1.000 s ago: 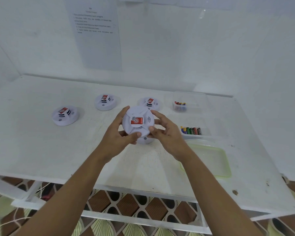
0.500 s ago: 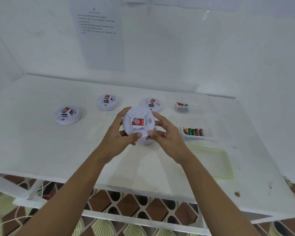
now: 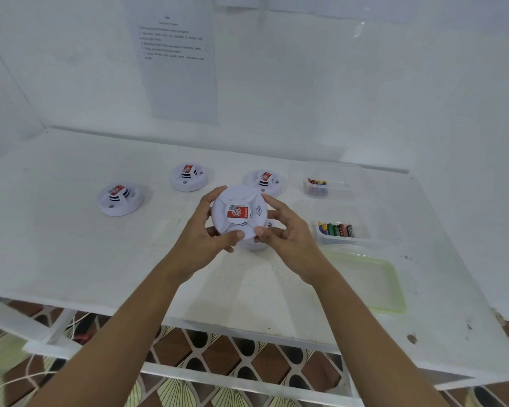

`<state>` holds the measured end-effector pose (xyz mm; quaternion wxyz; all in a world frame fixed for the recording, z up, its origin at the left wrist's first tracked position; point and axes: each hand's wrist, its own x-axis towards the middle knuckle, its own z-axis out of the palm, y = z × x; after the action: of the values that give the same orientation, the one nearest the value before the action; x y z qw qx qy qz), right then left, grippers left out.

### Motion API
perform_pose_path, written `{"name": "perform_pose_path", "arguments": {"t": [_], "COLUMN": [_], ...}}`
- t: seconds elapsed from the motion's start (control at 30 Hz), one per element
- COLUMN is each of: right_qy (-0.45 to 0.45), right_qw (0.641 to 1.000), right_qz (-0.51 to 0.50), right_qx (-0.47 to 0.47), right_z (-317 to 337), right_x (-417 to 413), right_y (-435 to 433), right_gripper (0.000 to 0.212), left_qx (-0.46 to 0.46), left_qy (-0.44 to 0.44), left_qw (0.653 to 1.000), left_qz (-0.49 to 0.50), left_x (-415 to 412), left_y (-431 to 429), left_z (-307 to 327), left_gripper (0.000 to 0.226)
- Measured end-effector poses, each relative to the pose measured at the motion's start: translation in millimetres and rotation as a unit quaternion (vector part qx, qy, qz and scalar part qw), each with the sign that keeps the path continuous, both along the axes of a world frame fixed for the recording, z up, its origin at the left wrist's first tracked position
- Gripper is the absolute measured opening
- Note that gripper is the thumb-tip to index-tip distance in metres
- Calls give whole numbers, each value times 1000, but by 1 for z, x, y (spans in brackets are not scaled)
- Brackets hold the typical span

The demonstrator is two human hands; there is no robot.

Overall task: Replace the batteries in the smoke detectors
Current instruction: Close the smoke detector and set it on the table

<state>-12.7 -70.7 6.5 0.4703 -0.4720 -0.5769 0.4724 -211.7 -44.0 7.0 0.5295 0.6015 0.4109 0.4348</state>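
A round white smoke detector [image 3: 238,212] with a red label is lifted above the table, its face towards me. My left hand [image 3: 202,234] grips its left rim, thumb on the lower edge. My right hand [image 3: 285,232] grips its right rim, thumb beside the left thumb. Under the hands another white part [image 3: 254,245] sits on the table, mostly hidden. Three more detectors rest farther back: one at the left [image 3: 118,198], one in the middle [image 3: 188,177], one behind my hands [image 3: 265,181]. A clear tray [image 3: 362,234] to the right holds several coloured batteries [image 3: 335,229].
A second clear box [image 3: 334,177] with several batteries [image 3: 316,182] stands at the back right. A pale green tray [image 3: 370,279] lies near the front right of the white table [image 3: 71,245]. A printed sheet [image 3: 175,57] hangs on the back wall.
The label on the held detector has turned slightly as both hands shift round its rim. The detector stays at about the same height above the table.
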Motion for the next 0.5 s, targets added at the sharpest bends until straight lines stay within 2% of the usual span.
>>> {"name": "perform_pose_path", "arguments": {"t": [0.5], "right_qy": [0], "right_qw": [1000], "right_qz": [-4], "right_qx": [-9], "right_z": [-4], "right_x": [-21], "right_y": [0], "right_gripper": [56], "left_qx": [-14], "left_qy": [14], "left_qw": [1000], "left_qz": [-4], "left_x": [-21], "left_y": [-1], "left_z": [-3], "left_gripper": [78]}}
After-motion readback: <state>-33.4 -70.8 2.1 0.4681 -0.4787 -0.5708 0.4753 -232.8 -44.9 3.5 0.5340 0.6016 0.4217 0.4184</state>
